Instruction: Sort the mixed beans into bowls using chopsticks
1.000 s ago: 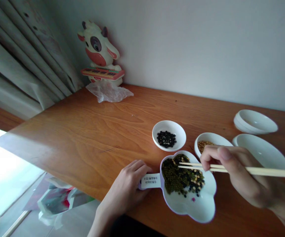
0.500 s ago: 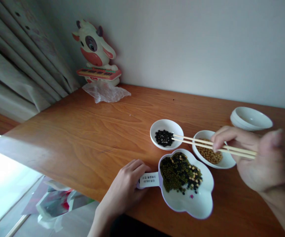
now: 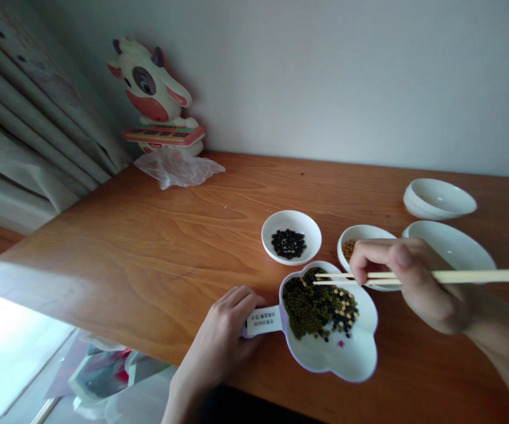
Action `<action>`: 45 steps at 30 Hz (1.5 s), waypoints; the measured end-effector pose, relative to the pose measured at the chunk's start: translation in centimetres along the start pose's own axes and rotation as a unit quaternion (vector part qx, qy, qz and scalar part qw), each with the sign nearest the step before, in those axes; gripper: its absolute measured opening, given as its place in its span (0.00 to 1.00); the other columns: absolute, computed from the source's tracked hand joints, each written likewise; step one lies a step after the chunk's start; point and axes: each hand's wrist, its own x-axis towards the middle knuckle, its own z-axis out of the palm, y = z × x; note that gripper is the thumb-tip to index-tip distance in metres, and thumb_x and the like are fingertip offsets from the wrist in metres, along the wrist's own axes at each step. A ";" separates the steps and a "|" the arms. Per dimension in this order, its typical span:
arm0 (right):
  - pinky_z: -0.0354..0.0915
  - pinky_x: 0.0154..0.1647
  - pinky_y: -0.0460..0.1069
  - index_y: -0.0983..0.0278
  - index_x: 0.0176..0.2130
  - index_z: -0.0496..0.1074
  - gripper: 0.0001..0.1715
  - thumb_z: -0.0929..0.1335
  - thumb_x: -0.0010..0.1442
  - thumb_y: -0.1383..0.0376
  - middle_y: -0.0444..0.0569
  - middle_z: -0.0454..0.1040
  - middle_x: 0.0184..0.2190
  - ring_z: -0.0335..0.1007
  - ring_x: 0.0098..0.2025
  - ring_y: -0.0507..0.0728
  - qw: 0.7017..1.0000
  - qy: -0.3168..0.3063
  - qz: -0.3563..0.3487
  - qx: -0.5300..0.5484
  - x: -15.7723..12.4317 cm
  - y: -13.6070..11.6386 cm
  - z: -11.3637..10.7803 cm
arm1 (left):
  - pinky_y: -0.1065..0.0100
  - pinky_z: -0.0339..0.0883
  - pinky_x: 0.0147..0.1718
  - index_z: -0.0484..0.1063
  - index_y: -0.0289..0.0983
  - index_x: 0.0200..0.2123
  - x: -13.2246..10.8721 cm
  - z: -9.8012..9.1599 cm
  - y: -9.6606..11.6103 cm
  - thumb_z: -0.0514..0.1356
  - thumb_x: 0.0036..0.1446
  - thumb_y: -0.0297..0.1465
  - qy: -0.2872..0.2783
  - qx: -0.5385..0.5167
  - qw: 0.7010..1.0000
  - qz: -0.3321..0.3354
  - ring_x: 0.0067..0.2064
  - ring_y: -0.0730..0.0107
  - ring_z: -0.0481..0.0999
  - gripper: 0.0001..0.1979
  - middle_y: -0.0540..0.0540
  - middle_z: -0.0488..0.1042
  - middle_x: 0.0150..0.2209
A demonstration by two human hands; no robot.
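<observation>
My left hand (image 3: 230, 327) is closed round the labelled handle of a white flower-shaped dish (image 3: 338, 356) with a purple rim. Green, black and yellow beans (image 3: 311, 306) lie mixed in its upper left part. Wooden chopsticks (image 3: 470, 277) are gripped in my right hand (image 3: 413, 282), their tips over the dark beans near the dish's top edge. Behind the dish, a round white bowl (image 3: 312, 238) holds black beans (image 3: 288, 244). Another white bowl (image 3: 371, 231) with yellow-brown beans (image 3: 348, 249) is partly hidden by my right hand.
Two more white bowls, one at the back right (image 3: 439, 200) and one nearer (image 3: 457, 244), stand on the wooden table (image 3: 170, 247). A cow toy (image 3: 157, 100) with a keyboard and a clear plastic bag (image 3: 179, 169) sit at the back left, near a curtain (image 3: 37, 129).
My right hand has brought the chopsticks from the black-bean bowl down to the flower-shaped dish. The camera view has shifted slightly, and a bowl behind my right hand now shows.
</observation>
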 end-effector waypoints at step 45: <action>0.62 0.31 0.53 0.59 0.33 0.74 0.38 0.52 0.78 0.43 0.46 0.74 0.27 0.69 0.27 0.55 1.000 -0.019 -0.007 -0.007 0.1 0.3 -0.8 | 0.65 0.69 0.42 0.76 0.42 0.44 0.0 -0.1 0.1 0.61 0.61 0.19 0.004 -0.004 1.000 -0.004 0.42 0.63 0.78 0.13 0.47 0.78 0.42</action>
